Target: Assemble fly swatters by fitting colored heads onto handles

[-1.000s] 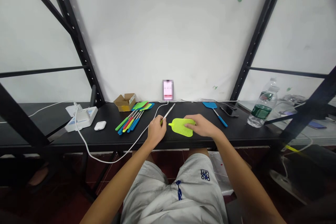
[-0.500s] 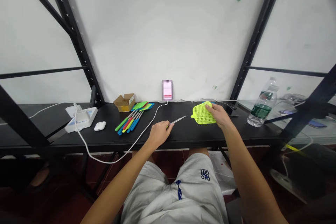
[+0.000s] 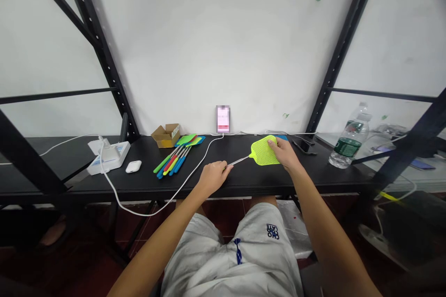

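My left hand (image 3: pixel 213 177) is closed around the handle end of a thin silver rod (image 3: pixel 240 160), which points right and slightly up. Most of the handle is hidden inside the fist. My right hand (image 3: pixel 285 153) pinches the far right edge of a yellow-green perforated fly swatter head (image 3: pixel 264 152) between thumb and fingers. The rod's tip meets the narrow neck of the head, and how deep it sits cannot be made out. Left of my hands lies a bunch of assembled fly swatters (image 3: pixel 178 158) with green, red, yellow and blue handles.
An open cardboard box (image 3: pixel 166 136) stands behind the bunch. A phone (image 3: pixel 223 119) leans against the wall, its white cable (image 3: pixel 190 175) crossing the black table. An earbud case (image 3: pixel 133 166) and power strip (image 3: pixel 110 158) are left; a dark phone (image 3: pixel 304 147) and water bottles (image 3: pixel 344 147) right.
My right hand has brought the swatter head a little left, closing the gap to the rod. The rod's tip now touches the head's neck.
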A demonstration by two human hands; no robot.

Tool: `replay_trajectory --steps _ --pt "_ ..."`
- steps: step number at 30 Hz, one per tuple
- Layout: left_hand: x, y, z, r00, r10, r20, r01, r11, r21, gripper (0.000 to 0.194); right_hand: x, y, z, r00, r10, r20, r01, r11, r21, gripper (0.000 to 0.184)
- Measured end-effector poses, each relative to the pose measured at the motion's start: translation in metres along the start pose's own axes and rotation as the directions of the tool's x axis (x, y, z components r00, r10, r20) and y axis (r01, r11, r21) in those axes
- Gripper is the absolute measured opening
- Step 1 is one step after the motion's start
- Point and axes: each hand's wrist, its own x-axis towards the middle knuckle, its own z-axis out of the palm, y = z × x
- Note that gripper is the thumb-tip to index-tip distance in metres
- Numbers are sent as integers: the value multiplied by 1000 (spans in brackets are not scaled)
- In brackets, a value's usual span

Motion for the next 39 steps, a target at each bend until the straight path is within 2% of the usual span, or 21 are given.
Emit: replay_trajectory --steps 7,11,14,18,24,34,39 --pt "0 -1 0 1000 27 -7 -27 999 -36 43 0 1 2 999 28 -23 -28 1000 -12 41" --pt "-1 -3 0 998 63 8 -63 996 -68 42 -1 -2 1 994 108 26 -108 994 13 39" --pt "0 -4 -1 996 88 26 -86 992 -87 41 -2 -2 1 991 120 56 -121 993 8 37" --pt "0 -4 -1 994 100 34 -96 989 -111 41 -3 -1 5 991 98 87 -94 994 -52 36" --pt "0 -3 -3 995 88 37 -84 991 -101 41 -4 -1 10 999 19 29 -14 986 -166 32" --pt "-1 -5 0 995 96 16 -95 991 -89 41 -7 -5 11 999 4 45 5 980 -198 34" --pt "-1 -5 2 995 95 16 -94 992 -83 41 -8 -8 11 998 10 56 -1 987 -162 35"
